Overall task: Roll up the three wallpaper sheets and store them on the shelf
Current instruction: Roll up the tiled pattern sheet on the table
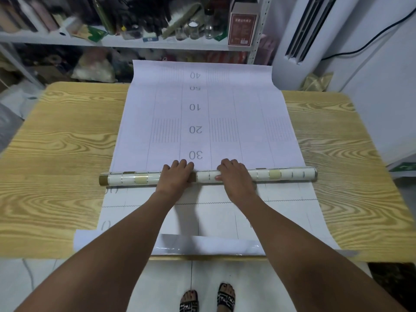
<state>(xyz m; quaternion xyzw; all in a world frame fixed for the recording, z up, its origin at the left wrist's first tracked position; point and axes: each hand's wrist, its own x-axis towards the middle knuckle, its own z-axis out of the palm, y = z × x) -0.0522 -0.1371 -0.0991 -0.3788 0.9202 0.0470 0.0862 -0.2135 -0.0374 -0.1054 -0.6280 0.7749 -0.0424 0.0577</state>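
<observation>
As you stand at the near edge of the tabletop (pixel 56 154), your left hand (pixel 176 177) and right hand (pixel 235 179) curl over the part-made wallpaper roll (pixel 281 174) at mid-table. Rolling is in hand; next, I judge, push evenly up the flat sheet (pixel 247 104) toward the shelf (pixel 135 42).

A wood-grain table (pixel 56 143) fills the middle of the view. At 1 o'clock stands a white tower air conditioner (pixel 315 30), with a black cable (pixel 364 45) curving away at 2 o'clock. A red-brown carton (pixel 242 28) and glass jars (pixel 193 30) sit at 12 o'clock. Black patterned sandals (pixel 225 298) stand on pale floor tiles (pixel 168 278) at 6 o'clock.
</observation>
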